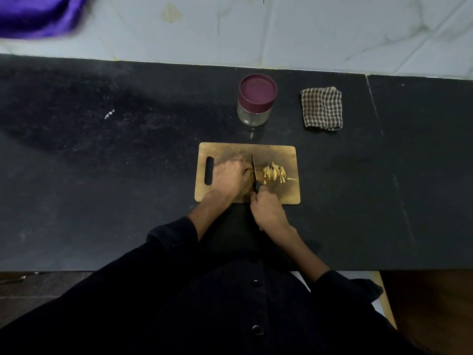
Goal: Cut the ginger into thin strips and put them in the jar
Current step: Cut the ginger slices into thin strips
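Note:
A wooden cutting board (281,152) lies on the black counter in front of me. My left hand (229,176) rests on the board with its fingers curled over a piece of ginger, which it mostly hides. My right hand (268,211) grips the handle of a knife (254,167), whose blade stands just right of my left fingertips. A small heap of pale ginger strips (275,172) lies to the right of the blade. The glass jar (256,103) with its maroon lid on stands behind the board.
A folded checked cloth (322,108) lies to the right of the jar. The black counter (102,175) stretches wide on both sides. A tiled wall rises behind it, with purple fabric (38,16) at the top left.

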{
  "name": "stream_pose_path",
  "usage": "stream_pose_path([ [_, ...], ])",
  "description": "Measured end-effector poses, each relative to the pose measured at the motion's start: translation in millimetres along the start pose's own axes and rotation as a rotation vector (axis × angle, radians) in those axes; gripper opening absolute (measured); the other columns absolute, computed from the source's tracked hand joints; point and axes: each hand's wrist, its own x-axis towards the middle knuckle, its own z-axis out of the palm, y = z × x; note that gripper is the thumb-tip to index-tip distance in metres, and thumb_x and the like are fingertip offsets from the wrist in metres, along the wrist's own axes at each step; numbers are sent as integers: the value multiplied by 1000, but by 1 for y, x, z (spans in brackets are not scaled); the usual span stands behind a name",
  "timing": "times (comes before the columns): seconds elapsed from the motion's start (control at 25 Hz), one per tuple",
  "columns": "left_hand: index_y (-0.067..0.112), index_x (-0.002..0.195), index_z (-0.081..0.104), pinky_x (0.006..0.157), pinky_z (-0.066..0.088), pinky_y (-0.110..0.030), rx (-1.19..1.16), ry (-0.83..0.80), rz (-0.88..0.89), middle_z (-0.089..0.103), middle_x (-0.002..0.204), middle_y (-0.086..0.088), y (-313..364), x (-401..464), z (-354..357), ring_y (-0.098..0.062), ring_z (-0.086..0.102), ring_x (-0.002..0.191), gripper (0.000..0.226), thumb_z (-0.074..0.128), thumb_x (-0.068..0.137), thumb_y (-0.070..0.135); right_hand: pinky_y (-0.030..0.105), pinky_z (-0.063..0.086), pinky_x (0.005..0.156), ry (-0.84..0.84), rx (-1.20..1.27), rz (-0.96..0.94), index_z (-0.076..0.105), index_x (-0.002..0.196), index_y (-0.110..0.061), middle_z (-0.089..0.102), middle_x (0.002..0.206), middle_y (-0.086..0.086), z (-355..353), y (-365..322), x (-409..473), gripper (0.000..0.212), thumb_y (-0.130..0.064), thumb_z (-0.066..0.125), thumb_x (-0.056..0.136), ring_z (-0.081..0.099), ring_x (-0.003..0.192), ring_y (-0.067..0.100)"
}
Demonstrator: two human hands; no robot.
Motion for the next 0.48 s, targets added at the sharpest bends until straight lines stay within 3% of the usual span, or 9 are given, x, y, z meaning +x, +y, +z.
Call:
stream_pose_path([
  [0.24, 23, 106, 70, 78, 49, -34, 3, 20, -7, 62, 116, 3, -1, 0, 3, -18, 61, 99, 21, 52, 96, 26, 42, 46, 79, -2, -42, 3, 49, 112, -6, 63, 107, 19, 7, 27, -26, 28, -29, 36, 106, 61, 100, 36],
  [0.48, 20, 108, 69, 81, 51, -34, -19, 18, 8, 63, 116, 0, -2, -2, 4, -18, 62, 100, 20, 55, 95, 24, 53, 55, 76, 50, 87, 37, 51, 107, -8, 64, 98, 17, 0, 28, -24, 28, -33, 37, 104, 66, 85, 37],
])
